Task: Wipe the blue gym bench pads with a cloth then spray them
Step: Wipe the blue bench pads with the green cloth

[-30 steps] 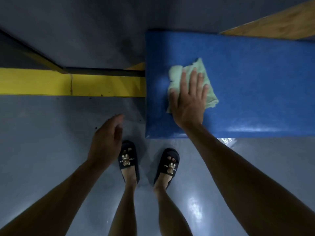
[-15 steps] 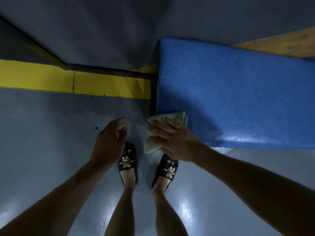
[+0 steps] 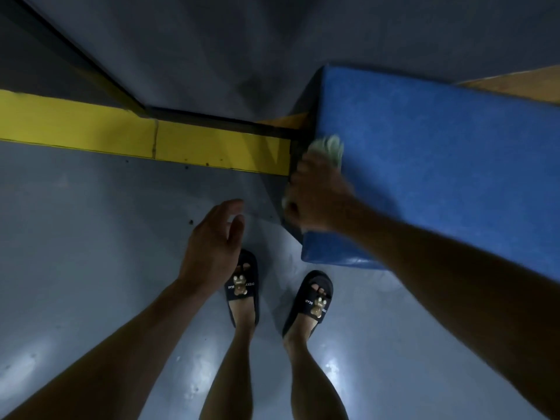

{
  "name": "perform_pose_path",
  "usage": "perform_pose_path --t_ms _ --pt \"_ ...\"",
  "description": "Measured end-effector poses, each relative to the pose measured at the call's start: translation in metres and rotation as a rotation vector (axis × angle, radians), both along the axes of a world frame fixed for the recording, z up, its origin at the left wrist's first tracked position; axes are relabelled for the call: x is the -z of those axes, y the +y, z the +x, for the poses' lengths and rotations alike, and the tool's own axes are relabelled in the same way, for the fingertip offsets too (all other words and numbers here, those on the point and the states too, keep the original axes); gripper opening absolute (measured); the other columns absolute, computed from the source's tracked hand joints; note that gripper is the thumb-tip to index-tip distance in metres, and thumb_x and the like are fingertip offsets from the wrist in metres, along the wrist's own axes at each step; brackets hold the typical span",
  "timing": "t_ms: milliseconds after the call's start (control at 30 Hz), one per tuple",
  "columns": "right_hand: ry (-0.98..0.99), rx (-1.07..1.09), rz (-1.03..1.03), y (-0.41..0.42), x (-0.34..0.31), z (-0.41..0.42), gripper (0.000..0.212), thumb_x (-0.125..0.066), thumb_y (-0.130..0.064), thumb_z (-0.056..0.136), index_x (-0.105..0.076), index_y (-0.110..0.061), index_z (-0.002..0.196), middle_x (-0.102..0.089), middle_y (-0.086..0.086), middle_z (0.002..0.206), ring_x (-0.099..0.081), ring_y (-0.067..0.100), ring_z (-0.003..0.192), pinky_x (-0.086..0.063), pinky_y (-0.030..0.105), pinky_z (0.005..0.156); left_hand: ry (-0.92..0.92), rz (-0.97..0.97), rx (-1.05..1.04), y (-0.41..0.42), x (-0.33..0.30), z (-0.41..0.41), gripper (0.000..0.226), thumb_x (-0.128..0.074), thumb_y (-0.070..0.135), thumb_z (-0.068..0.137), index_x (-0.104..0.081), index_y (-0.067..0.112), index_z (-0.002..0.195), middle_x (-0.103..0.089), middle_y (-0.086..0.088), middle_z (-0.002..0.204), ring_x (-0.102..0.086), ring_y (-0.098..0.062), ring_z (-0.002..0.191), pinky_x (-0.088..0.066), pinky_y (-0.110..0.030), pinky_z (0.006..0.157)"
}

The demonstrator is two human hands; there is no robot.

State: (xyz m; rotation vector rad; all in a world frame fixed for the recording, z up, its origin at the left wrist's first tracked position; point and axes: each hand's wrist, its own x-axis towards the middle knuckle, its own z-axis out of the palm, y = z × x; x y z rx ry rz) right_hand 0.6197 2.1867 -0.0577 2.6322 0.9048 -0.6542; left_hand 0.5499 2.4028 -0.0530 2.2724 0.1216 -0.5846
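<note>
The blue bench pad fills the right side of the view, its left end close to my feet. My right hand holds the pale green cloth against the pad's left edge. The cloth shows past my fingertips and a little beside my thumb. Hand and cloth are blurred by motion, so the exact lie of the fingers is unclear. Near the pad's front left corner, my left hand hovers above the floor with relaxed fingers and holds nothing. No spray bottle is in view.
A yellow painted strip crosses the grey floor on the left and runs up to the pad's end, with a dark rail behind it. My feet in dark slippers stand just in front of the pad's corner. Wooden flooring shows behind the pad.
My right hand dragged the cloth from the pad's top to its front left corner, then up along the left edge. The view shifted left. My left hand barely moved.
</note>
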Motion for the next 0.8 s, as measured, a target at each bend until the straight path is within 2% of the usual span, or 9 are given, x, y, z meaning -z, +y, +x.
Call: perform_pose_path --t_ms 33,133,267,300,367,433,533,700,800 --pt "0.038 0.001 0.024 0.002 -0.001 -0.028 0.047 -0.040 -0.051 0.090 -0.066 -0.020 0.066 -0.061 0.002 0.067 -0.056 0.027 0.080 -0.039 0.043 0.095 0.016 -0.003 -0.012 -0.001 -0.001 -0.001 0.033 -0.045 0.025 0.105 -0.057 0.021 0.136 -0.063 0.003 0.133 -0.063 -0.013 0.105 -0.046 -0.025 0.089" --pt "0.060 -0.009 0.186 -0.007 0.000 -0.083 0.033 -0.052 -0.043 0.087 -0.071 -0.016 0.081 -0.068 0.005 0.087 -0.062 0.030 0.095 -0.040 0.046 0.109 0.069 -0.001 -0.015 -0.005 -0.004 -0.002 0.034 -0.044 0.027 0.106 -0.055 0.023 0.138 -0.062 0.005 0.135 -0.059 -0.006 0.104 -0.042 -0.022 0.089" --pt "0.027 -0.131 0.339 -0.045 0.007 -0.061 0.032 -0.045 -0.042 0.099 -0.071 -0.023 0.099 -0.071 0.002 0.108 -0.059 0.031 0.118 -0.030 0.047 0.118 0.066 -0.003 0.027 -0.016 -0.007 -0.001 0.035 -0.044 0.027 0.106 -0.054 0.025 0.139 -0.061 0.005 0.136 -0.062 -0.011 0.108 -0.048 -0.027 0.091" --pt "-0.010 -0.089 0.364 -0.055 0.006 -0.054 0.032 -0.045 -0.042 0.101 -0.071 -0.027 0.110 -0.070 0.002 0.121 -0.054 0.030 0.130 -0.028 0.049 0.120 0.058 -0.001 0.039 -0.019 -0.006 -0.001 0.035 -0.044 0.027 0.106 -0.054 0.024 0.139 -0.060 0.005 0.137 -0.063 -0.012 0.109 -0.048 -0.028 0.093" --pt "-0.138 0.123 0.393 -0.067 0.003 -0.053 0.038 -0.044 -0.043 0.103 -0.062 -0.029 0.134 -0.053 0.004 0.150 -0.040 0.029 0.147 -0.021 0.051 0.124 0.060 -0.002 0.074 -0.030 -0.003 0.001 0.035 -0.043 0.027 0.106 -0.054 0.023 0.140 -0.060 0.005 0.138 -0.061 -0.011 0.111 -0.047 -0.028 0.093" --pt "-0.203 0.367 0.373 -0.056 0.000 -0.076 0.049 -0.042 -0.045 0.104 -0.046 -0.030 0.150 -0.033 0.003 0.164 -0.023 0.027 0.155 -0.010 0.051 0.126 0.035 -0.008 0.107 -0.038 -0.002 0.003 0.035 -0.044 0.028 0.106 -0.053 0.022 0.139 -0.061 0.004 0.136 -0.061 -0.014 0.115 -0.049 -0.032 0.095" --pt "-0.282 0.577 0.392 -0.023 0.006 -0.128 0.051 -0.043 -0.044 0.105 -0.038 -0.031 0.154 -0.028 0.003 0.166 -0.017 0.027 0.156 -0.007 0.052 0.127 0.002 -0.017 0.137 -0.055 -0.003 0.005 0.037 -0.045 0.030 0.105 -0.051 0.023 0.141 -0.060 0.002 0.137 -0.061 -0.018 0.119 -0.050 -0.036 0.096" --pt "-0.385 0.636 0.341 -0.021 0.018 -0.176 0.052 -0.047 -0.044 0.106 -0.036 -0.034 0.156 -0.028 -0.002 0.165 -0.024 0.022 0.154 -0.018 0.049 0.126 -0.028 -0.038 0.131 -0.080 -0.016 0.013 0.047 -0.045 0.029 0.105 -0.037 0.025 0.150 -0.048 0.002 0.148 -0.055 -0.008 0.116 -0.043 -0.030 0.089" --pt "-0.390 0.665 0.325 -0.042 0.021 -0.195 0.060 -0.053 -0.038 0.103 -0.028 -0.036 0.158 -0.028 -0.002 0.166 -0.025 0.023 0.154 -0.021 0.049 0.125 -0.054 -0.042 0.176 -0.090 -0.019 0.019 0.049 -0.044 0.028 0.105 -0.035 0.023 0.153 -0.043 0.000 0.151 -0.054 -0.015 0.123 -0.042 -0.029 0.090"
